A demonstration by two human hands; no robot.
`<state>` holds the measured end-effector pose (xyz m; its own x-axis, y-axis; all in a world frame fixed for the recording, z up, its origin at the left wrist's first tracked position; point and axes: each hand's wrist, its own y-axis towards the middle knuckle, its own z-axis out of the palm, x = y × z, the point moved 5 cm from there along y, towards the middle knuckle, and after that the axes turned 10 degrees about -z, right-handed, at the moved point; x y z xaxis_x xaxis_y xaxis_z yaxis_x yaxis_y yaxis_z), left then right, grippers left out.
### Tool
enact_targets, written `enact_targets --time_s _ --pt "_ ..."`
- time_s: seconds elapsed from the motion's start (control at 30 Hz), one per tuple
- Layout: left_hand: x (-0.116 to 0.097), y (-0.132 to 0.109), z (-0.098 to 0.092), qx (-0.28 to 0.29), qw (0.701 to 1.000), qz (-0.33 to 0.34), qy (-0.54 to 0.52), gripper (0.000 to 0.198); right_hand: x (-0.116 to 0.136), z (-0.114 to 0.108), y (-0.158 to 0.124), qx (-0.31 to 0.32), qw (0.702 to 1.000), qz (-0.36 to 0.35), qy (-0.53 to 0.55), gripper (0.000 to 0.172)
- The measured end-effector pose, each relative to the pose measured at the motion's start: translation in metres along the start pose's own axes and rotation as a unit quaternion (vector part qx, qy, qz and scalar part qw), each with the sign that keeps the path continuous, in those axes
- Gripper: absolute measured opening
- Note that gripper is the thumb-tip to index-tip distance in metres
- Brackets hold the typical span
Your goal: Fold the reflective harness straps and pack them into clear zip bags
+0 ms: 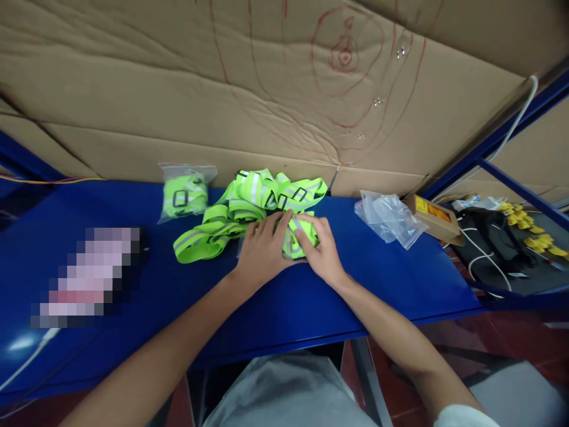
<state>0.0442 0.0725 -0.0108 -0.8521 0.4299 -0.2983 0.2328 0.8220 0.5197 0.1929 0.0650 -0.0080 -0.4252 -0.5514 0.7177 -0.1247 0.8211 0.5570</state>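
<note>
Both hands meet over a folded neon-yellow reflective strap near the middle of the table. My right hand grips the strap's right side, its thumb across the front and its fingers behind. My left hand is closed over the left side, on a clear plastic bag whose film shows beside its fingers. How far the strap sits inside the bag is hidden by the hands. Just behind lies a loose pile of similar reflective straps with black buckles, one loop trailing left.
A bagged reflective strap stands at the back left. Clear empty bags lie at right beside a small cardboard box. A pixelated phone-like object with a white cable rests on the blue table. Cardboard walls the back.
</note>
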Motion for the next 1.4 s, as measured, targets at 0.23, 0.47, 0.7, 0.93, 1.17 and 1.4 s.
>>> enact_targets --time_s 0.23,0.47,0.7,0.93,1.17,1.4 --pt "0.017 -0.005 0.018 0.102 0.994 -0.009 -0.050 0.105 -0.004 0.001 -0.003 0.064 0.992 -0.092 -0.064 0.019" --pt "0.022 -0.007 0.032 0.146 0.987 0.020 -0.071 0.090 -0.008 0.019 -0.010 0.187 0.970 -0.140 -0.063 0.026" --pt "0.012 -0.004 0.011 0.071 0.996 -0.004 -0.046 0.074 -0.002 0.010 -0.006 0.116 0.990 -0.077 0.010 0.031" --pt "-0.006 -0.006 0.003 0.078 0.997 0.025 0.002 0.073 -0.010 0.017 -0.007 0.134 0.985 -0.051 0.091 0.028" --pt "-0.011 -0.004 -0.001 0.095 0.995 0.022 0.033 0.091 -0.024 0.016 -0.002 0.141 0.974 0.026 0.173 0.035" --pt "0.005 0.002 -0.008 0.094 0.993 -0.052 0.040 0.094 -0.027 -0.006 0.006 0.142 0.974 0.061 0.163 0.040"
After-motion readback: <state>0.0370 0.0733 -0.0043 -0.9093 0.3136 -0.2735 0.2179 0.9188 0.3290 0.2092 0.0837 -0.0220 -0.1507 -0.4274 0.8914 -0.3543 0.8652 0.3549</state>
